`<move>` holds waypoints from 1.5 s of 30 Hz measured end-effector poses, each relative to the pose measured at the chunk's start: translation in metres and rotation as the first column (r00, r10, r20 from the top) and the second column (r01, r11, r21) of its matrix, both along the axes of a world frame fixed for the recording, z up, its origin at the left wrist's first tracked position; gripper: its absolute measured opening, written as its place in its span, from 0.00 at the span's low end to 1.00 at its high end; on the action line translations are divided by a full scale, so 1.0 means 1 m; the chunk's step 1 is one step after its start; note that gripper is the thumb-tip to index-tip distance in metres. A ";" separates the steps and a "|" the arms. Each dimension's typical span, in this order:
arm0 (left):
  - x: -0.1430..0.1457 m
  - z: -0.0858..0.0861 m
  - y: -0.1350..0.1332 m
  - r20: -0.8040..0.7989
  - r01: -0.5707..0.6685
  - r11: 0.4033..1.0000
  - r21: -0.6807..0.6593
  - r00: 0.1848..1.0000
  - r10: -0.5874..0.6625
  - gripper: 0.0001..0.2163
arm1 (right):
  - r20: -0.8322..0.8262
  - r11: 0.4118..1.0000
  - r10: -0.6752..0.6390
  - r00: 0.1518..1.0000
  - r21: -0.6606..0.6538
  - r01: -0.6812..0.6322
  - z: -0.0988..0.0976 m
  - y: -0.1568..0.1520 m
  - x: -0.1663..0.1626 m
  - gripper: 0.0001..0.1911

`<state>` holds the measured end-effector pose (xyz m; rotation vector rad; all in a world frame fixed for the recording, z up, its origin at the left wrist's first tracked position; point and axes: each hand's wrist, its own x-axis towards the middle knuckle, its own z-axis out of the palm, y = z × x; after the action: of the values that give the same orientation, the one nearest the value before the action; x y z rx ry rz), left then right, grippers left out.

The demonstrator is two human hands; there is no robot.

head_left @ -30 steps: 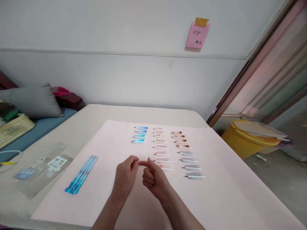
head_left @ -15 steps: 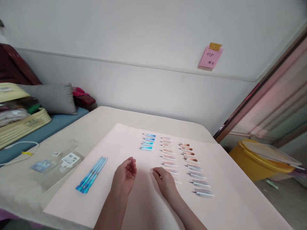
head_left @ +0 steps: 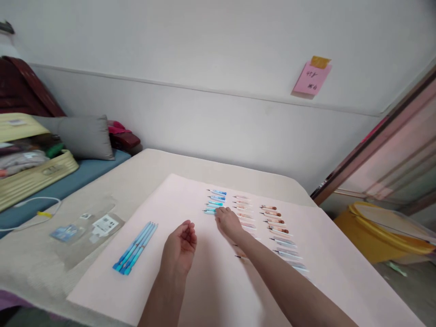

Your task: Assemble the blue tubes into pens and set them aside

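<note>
My right hand (head_left: 229,223) reaches to the column of short blue pencil parts (head_left: 217,198), which have thin dark points facing left. Its fingertips are closed at the right end of the nearest light-blue pencil part (head_left: 209,211) and cover that end. My left hand (head_left: 181,243) hovers over the pink sheet, palm turned inward, fingers loosely curled with nothing visible in them. Several long blue pencils (head_left: 135,249) lie side by side left of it. Columns of pale pink pencil parts (head_left: 243,208), brown ones (head_left: 272,213) and greyish ones (head_left: 286,253) lie to the right, some hidden by my right forearm.
The pink sheet (head_left: 102,293) covers much of the cream-topped table (head_left: 156,160). Clear packaging (head_left: 81,245) with labels lies at left. Beyond are an open cream case (head_left: 44,171) and a grey cushion (head_left: 90,136). A yellow tub (head_left: 368,238) stands at right; a pink note (head_left: 311,81) hangs on the wall.
My right hand has moved forward from the near middle of the sheet to the blue pencil parts. My left hand has barely moved, and the view has shifted slightly.
</note>
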<state>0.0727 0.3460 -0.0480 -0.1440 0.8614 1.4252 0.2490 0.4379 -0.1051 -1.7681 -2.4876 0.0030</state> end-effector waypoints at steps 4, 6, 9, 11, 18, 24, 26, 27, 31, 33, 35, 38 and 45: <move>-0.001 0.002 0.002 0.010 0.001 1.000 -0.009 1.000 -0.001 0.06 | 0.040 1.000 0.014 0.999 -0.011 -0.014 -0.008 0.008 -0.008 0.12; 0.000 0.003 0.002 0.014 0.002 1.000 -0.005 1.000 -0.002 0.06 | 0.057 1.000 0.006 0.998 -0.019 -0.005 -0.010 0.011 -0.011 0.13; 0.000 0.004 0.001 0.015 0.000 1.000 -0.005 1.000 0.000 0.07 | 0.080 0.999 -0.012 0.997 -0.039 0.016 -0.009 0.014 -0.013 0.14; 0.000 0.005 0.001 0.013 -0.001 1.000 -0.007 1.000 0.001 0.07 | 0.091 0.998 -0.018 0.996 -0.057 0.024 -0.008 0.014 -0.014 0.13; -0.002 0.005 0.002 0.022 -0.003 1.000 -0.005 1.000 0.003 0.07 | 0.096 0.995 -0.012 0.995 -0.095 0.021 -0.006 -0.009 -0.027 0.12; -0.007 0.003 0.003 0.043 -0.008 1.000 0.024 0.999 0.007 0.07 | 0.088 0.995 -0.004 0.996 -0.099 0.013 -0.013 -0.069 -0.036 0.12; -0.008 0.002 0.003 0.046 -0.008 1.000 0.019 0.999 0.007 0.07 | 0.088 0.994 -0.018 0.996 -0.107 0.027 -0.015 -0.091 -0.032 0.11; -0.009 0.002 0.002 0.047 -0.006 1.000 0.017 0.999 0.005 0.07 | 0.088 0.993 -0.029 0.996 -0.110 0.039 -0.016 -0.102 -0.029 0.11; -0.008 0.002 0.000 0.043 0.015 1.000 0.009 0.999 -0.015 0.07 | 0.055 0.985 -0.110 0.992 -0.127 0.116 -0.019 -0.135 -0.013 0.10; -0.005 0.002 -0.001 0.036 0.025 1.000 0.006 0.999 -0.025 0.06 | 0.004 0.979 -0.152 0.988 -0.139 0.151 -0.019 -0.145 -0.006 0.10; -0.002 0.001 -0.002 0.026 0.034 0.999 0.008 0.999 -0.034 0.06 | -0.076 0.973 -0.181 0.980 -0.157 0.168 -0.019 -0.151 -0.001 0.09; 0.002 -0.001 -0.004 0.007 0.045 0.999 0.015 0.999 -0.045 0.06 | -0.229 0.968 -0.208 0.951 -0.188 0.166 -0.021 -0.153 0.005 0.08; 0.002 -0.006 -0.002 -0.057 0.064 0.997 0.038 0.996 -0.062 0.06 | -0.333 0.937 -0.268 0.904 -0.306 0.165 -0.018 -0.143 0.012 0.07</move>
<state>0.0746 0.3436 -0.0539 -0.0472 0.8755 1.3914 0.2612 0.2945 -0.1232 -1.9203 -2.0866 0.6329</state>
